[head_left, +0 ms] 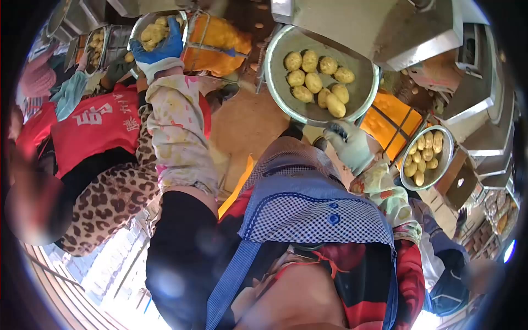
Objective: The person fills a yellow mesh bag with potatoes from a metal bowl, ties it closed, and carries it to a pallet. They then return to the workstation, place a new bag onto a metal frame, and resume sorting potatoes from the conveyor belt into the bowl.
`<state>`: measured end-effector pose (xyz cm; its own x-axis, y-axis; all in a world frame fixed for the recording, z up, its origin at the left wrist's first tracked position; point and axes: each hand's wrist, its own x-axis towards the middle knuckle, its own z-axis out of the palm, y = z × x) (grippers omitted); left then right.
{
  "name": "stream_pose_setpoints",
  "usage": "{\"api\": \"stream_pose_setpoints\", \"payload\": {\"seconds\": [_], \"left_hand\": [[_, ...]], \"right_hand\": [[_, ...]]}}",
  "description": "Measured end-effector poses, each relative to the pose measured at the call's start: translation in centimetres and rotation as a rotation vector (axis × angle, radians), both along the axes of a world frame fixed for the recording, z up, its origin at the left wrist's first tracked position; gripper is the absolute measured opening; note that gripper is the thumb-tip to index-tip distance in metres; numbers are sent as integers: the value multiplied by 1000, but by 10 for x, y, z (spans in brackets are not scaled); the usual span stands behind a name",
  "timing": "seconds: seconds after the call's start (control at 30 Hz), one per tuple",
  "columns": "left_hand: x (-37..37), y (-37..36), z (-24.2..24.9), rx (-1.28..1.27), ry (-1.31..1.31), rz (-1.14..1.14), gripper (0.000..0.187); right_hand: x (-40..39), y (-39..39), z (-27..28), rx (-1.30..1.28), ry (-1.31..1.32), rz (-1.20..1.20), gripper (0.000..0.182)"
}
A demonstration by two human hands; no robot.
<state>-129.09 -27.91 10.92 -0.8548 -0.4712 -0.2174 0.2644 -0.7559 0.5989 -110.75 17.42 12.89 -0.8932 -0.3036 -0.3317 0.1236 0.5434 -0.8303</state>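
At the upper left, my left hand (pixel 160 50) in a blue glove is curved around several potatoes (pixel 153 34), over a metal bowl (pixel 185 26). Its thumb and fingers lie on opposite sides of them. My right hand (pixel 349 144) wears a pale grey-white glove. Its fingers are curled right at the near rim of a large metal bowl (pixel 275 91); whether they grip anything, I cannot tell. Inside that large bowl lies a loose group of potatoes (pixel 313 82).
Orange bundles tied with dark straps (pixel 391 124) flank the bowls. Another bowl of potatoes (pixel 422 155) stands at the right. Metal machine housings (pixel 423 47) border the top and right. A co-worker in a red top (pixel 96 129) is close on the left.
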Motion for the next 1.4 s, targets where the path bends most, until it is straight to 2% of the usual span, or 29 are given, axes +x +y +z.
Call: {"api": "stream_pose_setpoints", "payload": {"seconds": [0.03, 0.07, 0.1, 0.13, 0.17, 0.2, 0.23, 0.27, 0.3, 0.37, 0.47, 0.6, 0.7, 0.73, 0.83, 0.97, 1.1, 1.13, 1.23, 1.3, 1.33, 1.4], "left_hand": [[0, -3, -15, -202, -24, -73, 39], [1, -5, -30, -408, -43, -131, 35], [26, 49, -2, -380, -229, -173, 31], [36, 72, 2, -318, -129, -354, 23], [51, 126, 23, -617, -309, -322, 18], [61, 158, 18, -1070, -309, -505, 16], [71, 184, 23, -1496, -209, -706, 17], [75, 198, 13, -2036, 15, -922, 23], [81, 212, -2, -2266, 35, -1043, 27], [84, 223, -19, -2478, 96, -1257, 26], [79, 229, -38, -2661, 283, -1041, 25], [62, 248, -30, -2714, 128, -1359, 32], [61, 250, -30, -2738, 239, -1316, 37], [61, 253, -33, -2768, 166, -1387, 46], [70, 242, -32, -2727, 170, -1168, 49], [89, 219, -15, -2133, -75, -894, 55], [97, 193, -6, -1074, -301, -852, 45], [97, 184, -5, -808, -337, -812, 43], [84, 151, -10, -269, -151, -604, 37], [64, 102, -22, -96, -84, -581, 35], [43, 55, -50, -97, 136, -544, 26], [25, 27, -43, 77, 216, -364, 20]], "right_hand": [[6, -1, 2, 6, 1, 12, 22], [11, -1, 10, -23, -146, 6, 20], [15, 0, 6, -15, -119, 32, 19], [22, 1, -1, -6, -91, 59, 19], [26, 3, -6, 5, -60, 89, 18], [29, 3, -7, 35, -80, 98, 20], [29, 1, -6, 50, -75, 98, 19], [29, 0, -6, 63, -64, 97, 19], [28, 0, -6, 76, -54, 93, 18], [27, 3, -3, 97, -55, 75, 19], [31, 11, -5, 76, -54, 26, 21], [39, 15, -8, 208, -68, 27, 22], [18, 5, -3, 393, 304, 179, 24], [15, 1, -6, 455, 327, 192, 26], [-7, 1, -15, 602, 289, 329, 30], [-21, 16, -24, 741, 544, 85, 35], [-16, 33, -13, 702, 317, 163, 37], [-8, 35, -17, 692, 372, 154, 35], [1, 35, -16, 668, 361, 190, 35], [3, 35, -19, 675, 324, 189, 36], [3, 34, -19, 678, 316, 181, 36], [2, 32, -18, 688, 307, 173, 36]]}}
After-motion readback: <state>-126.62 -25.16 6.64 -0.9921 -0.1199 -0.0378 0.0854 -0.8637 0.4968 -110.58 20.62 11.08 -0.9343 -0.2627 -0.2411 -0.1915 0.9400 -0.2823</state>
